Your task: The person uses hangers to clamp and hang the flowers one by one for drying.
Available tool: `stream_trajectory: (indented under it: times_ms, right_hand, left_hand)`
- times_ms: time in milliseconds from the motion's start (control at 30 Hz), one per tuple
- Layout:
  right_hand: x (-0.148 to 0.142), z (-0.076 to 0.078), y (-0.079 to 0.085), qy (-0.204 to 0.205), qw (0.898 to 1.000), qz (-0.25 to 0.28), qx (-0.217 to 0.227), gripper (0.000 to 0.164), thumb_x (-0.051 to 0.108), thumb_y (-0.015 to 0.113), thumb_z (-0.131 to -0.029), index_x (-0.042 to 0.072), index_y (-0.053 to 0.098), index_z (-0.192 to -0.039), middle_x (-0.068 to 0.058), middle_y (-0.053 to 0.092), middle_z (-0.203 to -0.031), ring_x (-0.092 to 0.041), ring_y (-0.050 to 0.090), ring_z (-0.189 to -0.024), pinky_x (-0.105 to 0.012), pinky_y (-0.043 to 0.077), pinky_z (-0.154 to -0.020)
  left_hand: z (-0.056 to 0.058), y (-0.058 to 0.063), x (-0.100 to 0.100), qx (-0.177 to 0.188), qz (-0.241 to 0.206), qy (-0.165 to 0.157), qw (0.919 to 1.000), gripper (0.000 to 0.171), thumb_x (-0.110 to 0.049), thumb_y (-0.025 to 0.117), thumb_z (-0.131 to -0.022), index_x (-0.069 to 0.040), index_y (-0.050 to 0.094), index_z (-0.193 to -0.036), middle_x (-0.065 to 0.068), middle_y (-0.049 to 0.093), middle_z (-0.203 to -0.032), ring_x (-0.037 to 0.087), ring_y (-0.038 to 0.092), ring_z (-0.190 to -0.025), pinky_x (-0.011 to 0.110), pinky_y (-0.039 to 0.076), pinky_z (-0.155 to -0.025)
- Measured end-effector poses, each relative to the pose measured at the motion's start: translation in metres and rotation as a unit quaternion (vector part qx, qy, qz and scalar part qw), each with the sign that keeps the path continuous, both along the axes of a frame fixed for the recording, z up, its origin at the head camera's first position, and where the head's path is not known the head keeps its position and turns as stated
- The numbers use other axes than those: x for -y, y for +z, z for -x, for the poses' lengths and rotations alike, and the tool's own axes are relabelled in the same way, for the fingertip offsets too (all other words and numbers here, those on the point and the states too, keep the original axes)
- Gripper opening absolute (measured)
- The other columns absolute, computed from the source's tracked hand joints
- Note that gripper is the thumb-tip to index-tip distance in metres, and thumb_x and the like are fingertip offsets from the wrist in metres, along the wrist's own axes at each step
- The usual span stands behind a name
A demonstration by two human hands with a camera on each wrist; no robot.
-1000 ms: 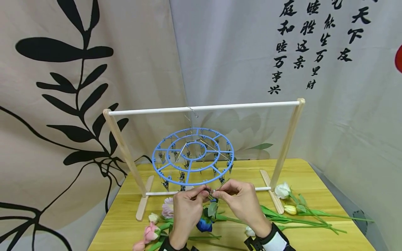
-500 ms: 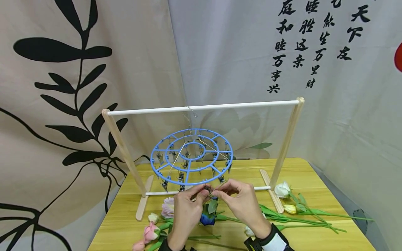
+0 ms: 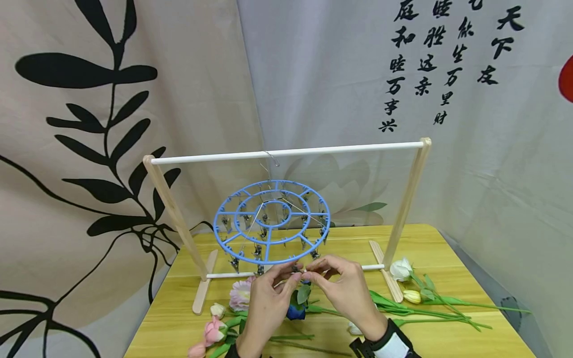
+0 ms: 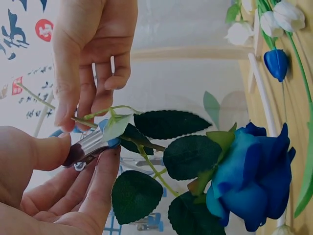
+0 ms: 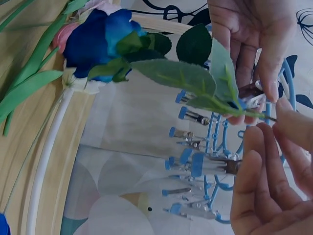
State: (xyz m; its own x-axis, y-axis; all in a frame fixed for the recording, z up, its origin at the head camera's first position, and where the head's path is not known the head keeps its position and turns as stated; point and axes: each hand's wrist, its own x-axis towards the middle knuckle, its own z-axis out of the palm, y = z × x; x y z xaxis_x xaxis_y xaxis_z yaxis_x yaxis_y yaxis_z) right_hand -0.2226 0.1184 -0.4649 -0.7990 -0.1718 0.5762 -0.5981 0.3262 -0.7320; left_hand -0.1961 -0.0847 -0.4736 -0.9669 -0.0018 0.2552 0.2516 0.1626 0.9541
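Observation:
A blue artificial rose (image 4: pixel 254 171) with dark green leaves hangs head down from its stem, below the front rim of the round blue hanging rack (image 3: pixel 268 262). My left hand (image 3: pixel 270 296) pinches a metal clip (image 4: pixel 90 147) with blue tips between thumb and fingers, and the rose's stem runs through the clip's end. My right hand (image 3: pixel 342 288) pinches the stem end (image 5: pixel 266 116) between thumb and index finger, close beside the left thumb. Its other fingers are loosely bent. In the head view the hands hide most of the clip.
The rack hangs by a hook from the white bar (image 3: pixel 286 153) of a wooden stand (image 3: pixel 409 199). Several clips dangle around it. Pink flowers (image 3: pixel 215 330) lie at the left of the table (image 3: pixel 179 333); white and yellow tulips (image 3: pixel 412 297) with long stems lie at the right.
The rose has risen slightly and shifted a little right between the hands. The left thumb and fingers have shifted slightly at the clip. The right hand stays nearly still.

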Motion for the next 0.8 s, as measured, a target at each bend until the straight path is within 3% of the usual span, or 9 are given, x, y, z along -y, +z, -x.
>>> stream_trajectory:
  times_ms: [233,400,567,700,800]
  right_hand:
    - [-0.015,-0.002,-0.007,0.001,1.0,-0.024,-0.014,0.022,0.019,0.098,-0.095,0.027,0.087,-0.112,0.009,0.088,-0.104,-0.001,0.078,-0.086,-0.026,0.068,-0.074]
    - [-0.034,-0.003,-0.016,-0.014,0.999,-0.042,0.0,0.023,0.022,0.097,-0.097,0.029,0.087,-0.116,0.011,0.087,-0.105,0.0,0.076,-0.086,-0.026,0.067,-0.075]
    - [-0.06,-0.001,-0.03,-0.082,0.993,-0.074,0.027,0.02,0.015,0.096,-0.099,0.025,0.088,-0.114,0.012,0.086,-0.105,0.001,0.075,-0.087,-0.024,0.066,-0.074]
    - [-0.088,0.004,-0.042,-0.159,0.978,-0.12,0.069,0.013,0.012,0.092,-0.102,0.019,0.089,-0.113,0.01,0.085,-0.099,-0.001,0.076,-0.086,-0.021,0.063,-0.072]
    - [-0.112,0.012,-0.053,-0.204,0.963,-0.148,0.094,0.01,0.01,0.088,-0.105,0.012,0.088,-0.115,-0.001,0.087,-0.099,-0.011,0.08,-0.085,-0.023,0.063,-0.069]
  left_hand:
    - [-0.002,0.002,0.003,0.0,0.014,0.002,0.9999,0.037,-0.028,0.081,-0.113,-0.011,0.079,-0.146,0.015,0.084,-0.137,0.025,0.085,-0.125,0.025,0.069,-0.104]
    - [-0.003,0.004,0.005,0.0,0.015,0.01,0.9998,0.037,-0.028,0.083,-0.112,-0.01,0.08,-0.145,0.01,0.086,-0.135,0.021,0.086,-0.12,0.021,0.068,-0.1]
    - [-0.003,0.005,0.005,-0.004,0.023,0.014,0.9996,0.036,-0.028,0.083,-0.112,-0.01,0.08,-0.144,0.009,0.086,-0.135,0.022,0.086,-0.12,0.021,0.068,-0.1]
    - [-0.005,0.007,0.006,-0.005,0.033,0.013,0.9994,0.036,-0.028,0.082,-0.113,-0.01,0.08,-0.144,0.009,0.086,-0.135,0.022,0.086,-0.122,0.022,0.069,-0.1]
    - [-0.006,0.008,0.007,-0.006,0.04,0.012,0.9991,0.037,-0.027,0.081,-0.113,-0.008,0.079,-0.144,0.01,0.086,-0.136,0.023,0.086,-0.122,0.024,0.069,-0.101]
